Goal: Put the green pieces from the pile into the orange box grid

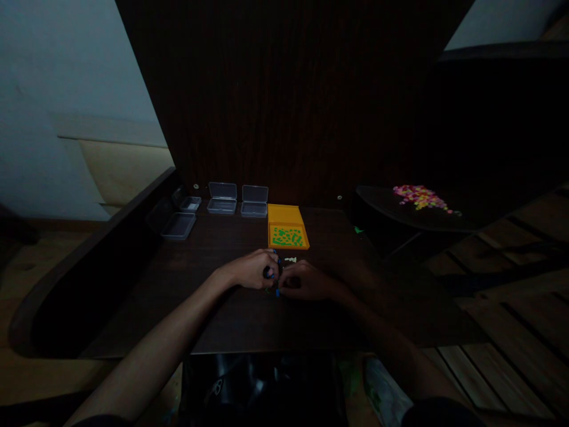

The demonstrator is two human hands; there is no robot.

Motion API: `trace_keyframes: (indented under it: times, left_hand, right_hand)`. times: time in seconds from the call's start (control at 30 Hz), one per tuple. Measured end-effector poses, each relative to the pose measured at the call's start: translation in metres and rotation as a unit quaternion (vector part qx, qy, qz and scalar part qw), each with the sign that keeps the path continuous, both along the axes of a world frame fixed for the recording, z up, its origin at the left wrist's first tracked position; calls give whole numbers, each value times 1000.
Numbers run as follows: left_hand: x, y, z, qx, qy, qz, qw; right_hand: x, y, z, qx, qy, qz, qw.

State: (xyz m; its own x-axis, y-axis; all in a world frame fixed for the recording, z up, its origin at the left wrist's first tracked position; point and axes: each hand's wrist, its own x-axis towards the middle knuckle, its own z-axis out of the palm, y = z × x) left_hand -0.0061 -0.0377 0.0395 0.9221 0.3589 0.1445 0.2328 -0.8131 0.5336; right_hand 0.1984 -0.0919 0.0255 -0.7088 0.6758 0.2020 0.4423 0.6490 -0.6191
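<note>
My left hand [251, 270] and my right hand [306, 281] meet at the middle of a dark wooden table [213, 320], fingertips pinched together around something small that I cannot make out in the dim light. Both hands have blue-painted nails. Just beyond them lies an open orange box [287, 227] with several green pieces inside. A few tiny pale pieces [290, 260] lie on the table between the box and my hands.
Three clear plastic boxes [221, 198] [254, 201] [178, 226] stand open at the table's far left. A dark tray [382, 204] at the right holds a pile of pink and yellow pieces [420, 197]. A dark wooden panel rises behind the table.
</note>
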Motion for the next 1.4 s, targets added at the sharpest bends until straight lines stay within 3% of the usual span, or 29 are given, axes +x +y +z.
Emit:
trace_keyframes:
  times: [0.13,0.33,0.67,0.8,0.93,1.13,1.27,1.4]
  left_hand:
    - [0,0,0,1,-6,6,1000]
    - [0,-1,3,3,-9,2,1000]
    - [2,0,-1,-2,-15,-5,1000]
    - [2,-1,1,-8,-18,-2,1000]
    - [2,0,3,-14,-30,17,999]
    - [3,3,1,-15,-68,88,994]
    - [2,4,-1,-17,-94,167,981]
    - [0,6,-1,-1,-147,209,967]
  right_hand:
    - [3,4,3,-5,52,-22,998]
    - [11,9,6,-112,92,-112,983]
    - [31,26,16,-204,203,-222,932]
    - [45,39,23,-176,219,-263,923]
    - [59,57,22,-104,180,-292,934]
    - [66,77,17,26,17,-358,933]
    - [58,82,18,65,-78,-375,921]
    - [48,85,20,73,-154,-392,904]
